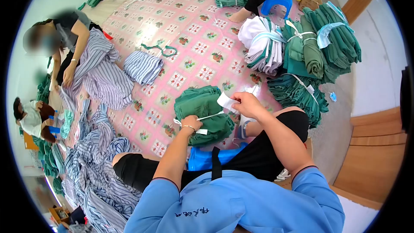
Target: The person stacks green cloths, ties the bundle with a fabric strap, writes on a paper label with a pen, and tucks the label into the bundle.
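Note:
A bundle of folded green cloth lies on the floor in front of me, with a white strap running across it. My left hand is closed on the strap at the bundle's left side, fingers bent. A small white tag shows just below that hand. My right hand pinches a white paper slip between thumb and fingers, at the bundle's right edge. Part of the strap under my left hand is hidden.
Tied green bundles and a white bundle are stacked at right. Striped cloth is heaped at left, beside a person handling a striped garment. Another person sits on a blue stool. A folded striped bundle lies ahead.

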Demonstrator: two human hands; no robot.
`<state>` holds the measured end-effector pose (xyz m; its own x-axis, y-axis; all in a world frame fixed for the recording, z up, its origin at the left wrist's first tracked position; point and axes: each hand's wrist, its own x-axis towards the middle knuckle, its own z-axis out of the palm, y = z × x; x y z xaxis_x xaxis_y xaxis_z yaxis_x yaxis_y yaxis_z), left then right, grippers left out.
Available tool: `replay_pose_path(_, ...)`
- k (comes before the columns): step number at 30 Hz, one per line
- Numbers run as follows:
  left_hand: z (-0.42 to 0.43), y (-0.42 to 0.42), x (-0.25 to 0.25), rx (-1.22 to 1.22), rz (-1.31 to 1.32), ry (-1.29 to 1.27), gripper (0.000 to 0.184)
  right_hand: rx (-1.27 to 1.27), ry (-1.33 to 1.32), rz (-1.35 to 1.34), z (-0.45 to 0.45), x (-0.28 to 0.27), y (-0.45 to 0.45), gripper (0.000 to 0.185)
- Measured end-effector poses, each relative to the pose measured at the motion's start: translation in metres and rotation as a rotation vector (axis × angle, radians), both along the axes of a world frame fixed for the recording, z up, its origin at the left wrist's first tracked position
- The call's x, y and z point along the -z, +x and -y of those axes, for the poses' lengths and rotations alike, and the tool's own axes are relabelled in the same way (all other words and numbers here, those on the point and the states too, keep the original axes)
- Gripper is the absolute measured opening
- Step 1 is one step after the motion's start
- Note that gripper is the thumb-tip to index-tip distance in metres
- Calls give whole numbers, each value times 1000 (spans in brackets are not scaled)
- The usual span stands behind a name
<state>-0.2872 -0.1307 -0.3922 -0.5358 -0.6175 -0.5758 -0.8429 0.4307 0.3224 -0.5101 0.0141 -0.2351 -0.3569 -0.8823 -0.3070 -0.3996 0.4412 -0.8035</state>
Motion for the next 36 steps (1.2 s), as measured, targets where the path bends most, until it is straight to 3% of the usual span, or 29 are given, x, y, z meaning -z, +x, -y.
replay_pose_path(6, -20, 20, -16, -300, -150, 108, 35, -51, -509, -351, 7, 13, 38, 21)
replay_pose_path(11, -12, 33, -3, -497, -165, 231, 35, -101, -521, -222, 10, 44, 70, 31)
replay_pose_path(15, 14, 56, 50, -665, -441, 344, 25, -18, -425, -164, 14, 53, 87, 28)
replay_pose_path(18, 16, 65, -9, -882, -597, 520, 9, 25, -296, -82, 23, 62, 103, 29)
replay_pose_path(23, 11, 75, 15, -998, -747, 751, 41, -42, -366, 99, 46, 80, 136, 29)
replay_pose_path(32, 21, 82, 20, -1065, -792, 879, 26, 50, -389, 424, 86, 92, 155, 23)
replay_pose_path(33, 19, 79, 22, -1065, -840, 802, 20, 75, -400, 492, 90, 92, 158, 22)
replay_pose_path(36, 20, 85, 26, -1080, -818, 931, 27, 144, -366, 555, 94, 107, 164, 21)
